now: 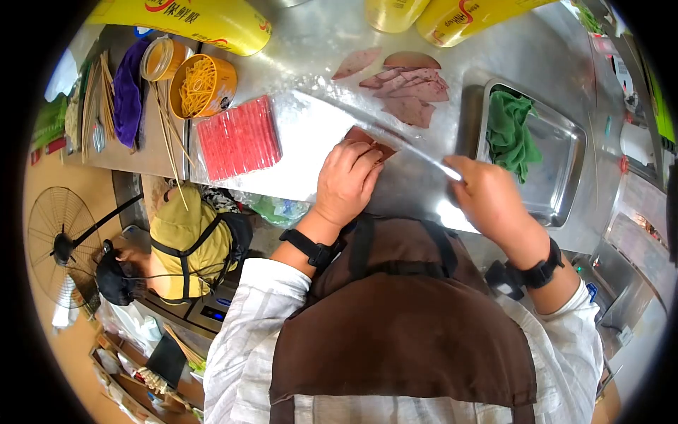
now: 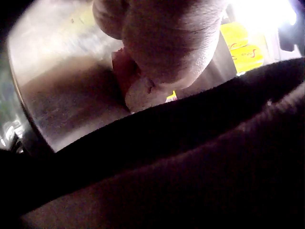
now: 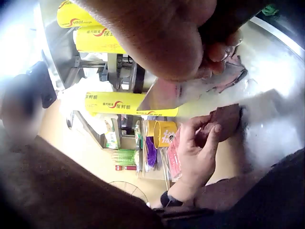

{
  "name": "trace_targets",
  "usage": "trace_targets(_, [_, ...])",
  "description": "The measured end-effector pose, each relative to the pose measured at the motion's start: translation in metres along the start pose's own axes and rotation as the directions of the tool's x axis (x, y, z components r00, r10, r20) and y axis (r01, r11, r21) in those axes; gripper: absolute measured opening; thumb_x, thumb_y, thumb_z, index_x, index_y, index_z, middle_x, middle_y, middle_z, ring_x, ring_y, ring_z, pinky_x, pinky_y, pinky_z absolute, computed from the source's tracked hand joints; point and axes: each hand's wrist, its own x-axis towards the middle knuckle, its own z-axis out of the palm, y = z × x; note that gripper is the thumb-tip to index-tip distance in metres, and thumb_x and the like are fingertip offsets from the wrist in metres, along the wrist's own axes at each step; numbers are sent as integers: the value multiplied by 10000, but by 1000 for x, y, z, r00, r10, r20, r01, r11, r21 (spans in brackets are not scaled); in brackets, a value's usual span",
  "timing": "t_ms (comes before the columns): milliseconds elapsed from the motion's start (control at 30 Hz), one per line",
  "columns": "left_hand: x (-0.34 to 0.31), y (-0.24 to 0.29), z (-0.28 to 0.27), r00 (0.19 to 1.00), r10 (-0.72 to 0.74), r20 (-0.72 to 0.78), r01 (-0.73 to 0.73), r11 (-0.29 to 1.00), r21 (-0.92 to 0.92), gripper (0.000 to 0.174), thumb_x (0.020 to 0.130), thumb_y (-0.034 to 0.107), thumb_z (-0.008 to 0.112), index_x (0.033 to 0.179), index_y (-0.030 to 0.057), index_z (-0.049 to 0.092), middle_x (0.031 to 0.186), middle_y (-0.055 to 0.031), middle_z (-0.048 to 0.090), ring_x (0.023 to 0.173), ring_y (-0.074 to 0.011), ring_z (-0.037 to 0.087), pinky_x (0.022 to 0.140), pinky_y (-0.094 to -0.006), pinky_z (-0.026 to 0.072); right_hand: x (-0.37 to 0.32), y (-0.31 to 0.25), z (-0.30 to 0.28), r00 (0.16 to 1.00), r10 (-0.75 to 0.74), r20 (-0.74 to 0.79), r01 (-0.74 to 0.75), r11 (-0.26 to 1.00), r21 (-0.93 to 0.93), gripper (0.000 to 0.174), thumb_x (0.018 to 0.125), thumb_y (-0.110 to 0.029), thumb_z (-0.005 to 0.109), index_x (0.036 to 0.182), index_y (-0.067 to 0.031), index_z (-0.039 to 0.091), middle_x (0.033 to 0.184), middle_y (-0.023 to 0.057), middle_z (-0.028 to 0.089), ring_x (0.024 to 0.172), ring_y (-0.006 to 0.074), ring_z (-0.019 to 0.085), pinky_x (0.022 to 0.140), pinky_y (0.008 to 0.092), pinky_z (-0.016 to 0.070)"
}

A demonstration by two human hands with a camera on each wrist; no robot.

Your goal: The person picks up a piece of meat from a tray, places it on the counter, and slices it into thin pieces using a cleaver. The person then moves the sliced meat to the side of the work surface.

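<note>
- stainless-steel worktop [image 1: 311,79], seen from above, spans the upper half of the head view; at lower left, beyond its edge, are a wire-guarded fan [image 1: 63,246] and a second person [image 1: 187,244] in a yellow top.
- piece of meat [image 1: 386,146]: reddish-brown, on the near part of the worktop, in front of the wearer's brown apron [image 1: 402,339].
- left hand [image 1: 346,177]: fingers bent around the piece of meat, which projects past the fingertips; the right wrist view shows thumb and fingers pinching it.
- right hand [image 1: 492,194]: closed around the handle of a knife [image 1: 413,143], whose blade slants toward the far left; in the head view the blade crosses the far side of the piece of meat, but whether the two touch cannot be told.
- meat slices [image 1: 409,85]: an overlapping group beyond the blade, with one slice apart at its left.
- at left: a wrapped pack of pink-red sticks [image 1: 240,138], near an orange tub [image 1: 226,85] of yellow strips; farther left, a purple cloth [image 1: 131,92].
- at right: a metal tray [image 1: 571,141] bearing a crumpled green cloth [image 1: 510,134].
- along the far side: yellow printed rolls [image 1: 191,22].
</note>
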Motion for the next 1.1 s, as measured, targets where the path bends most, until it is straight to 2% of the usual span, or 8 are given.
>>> trace_targets(100, [-10, -1, -2, 989, -100, 107, 99, 995, 15, 279, 723, 26, 727, 991, 15, 648, 1052, -151, 617, 1012, -366, 579, 891, -451, 470, -19, -4, 2, 999, -26, 37, 27, 999, -34, 154, 837, -89, 589, 978, -27, 598, 740, 194, 637, 700, 397, 641, 614, 484, 514])
trace_targets(233, [-19, -11, 5, 995, -25, 98, 24, 1000, 14, 420, 702, 7, 726, 1111, -8, 632, 1266, -216, 566, 1215, -427, 503, 1008, -487, 418, -32, -13, -1, 995, -10, 94, 18, 996, -87, 107, 836, -76, 582, 928, -22, 578, 718, 191, 628, 672, 394, 641, 601, 478, 516])
trace_targets(333, [-22, -15, 9, 991, -47, 124, 49, 999, -13, 471, 702, 7, 724, 1160, -9, 612, 1288, -223, 545, 1230, -427, 487, 1017, -495, 405, -33, -18, -3, 994, 3, 106, 9, 994, -107, 81, 837, -67, 576, 904, -22, 568, 715, 191, 627, 662, 394, 640, 597, 477, 517])
trace_targets(433, [-15, -12, 9, 999, -8, 50, 8, 1000, 3, 427, 681, -62, 692, 1098, 16, 640, 1175, -188, 601, 1034, -409, 580, 886, -468, 470, -33, -22, -5, 994, 16, 111, -3, 994, -108, 73, 839, -61, 570, 899, -19, 564, 719, 194, 628, 662, 395, 640, 597, 479, 515])
trace_targets(533, [-22, -16, 10, 992, -38, 117, 42, 999, -34, 511, 708, 12, 725, 1205, 25, 606, 1292, -228, 539, 1220, -422, 492, 1012, -495, 408, -32, -24, -5, 992, 28, 120, -14, 993, -113, 71, 843, -59, 566, 899, -15, 564, 718, 197, 629, 662, 395, 640, 597, 480, 514])
trace_targets(800, [-19, -17, 12, 992, -30, 125, 39, 997, -67, 527, 714, 16, 728, 1224, 45, 601, 1234, -192, 570, 1186, -410, 509, 995, -491, 419, -29, -29, -10, 988, 39, 148, -20, 992, -125, 68, 859, -63, 552, 901, -11, 565, 709, 200, 627, 652, 393, 637, 592, 480, 509])
trace_targets(933, [-15, -12, 13, 997, -65, 45, 68, 996, -58, 520, 712, 10, 727, 1216, 45, 603, 1214, -177, 580, 1170, -405, 517, 975, -488, 426, -25, -30, -12, 979, 66, 194, -38, 989, -146, 74, 840, -46, 547, 898, -2, 562, 715, 213, 634, 667, 399, 645, 599, 485, 515])
trace_targets(1100, [-11, -12, 11, 998, -15, 68, 20, 998, -68, 486, 709, -29, 701, 1182, 40, 614, 1196, -182, 588, 1140, -412, 526, 961, -497, 426, -20, -27, -10, 963, 105, 249, -63, 983, -173, 94, 804, -17, 542, 891, 15, 560, 721, 226, 643, 672, 414, 650, 597, 493, 522])
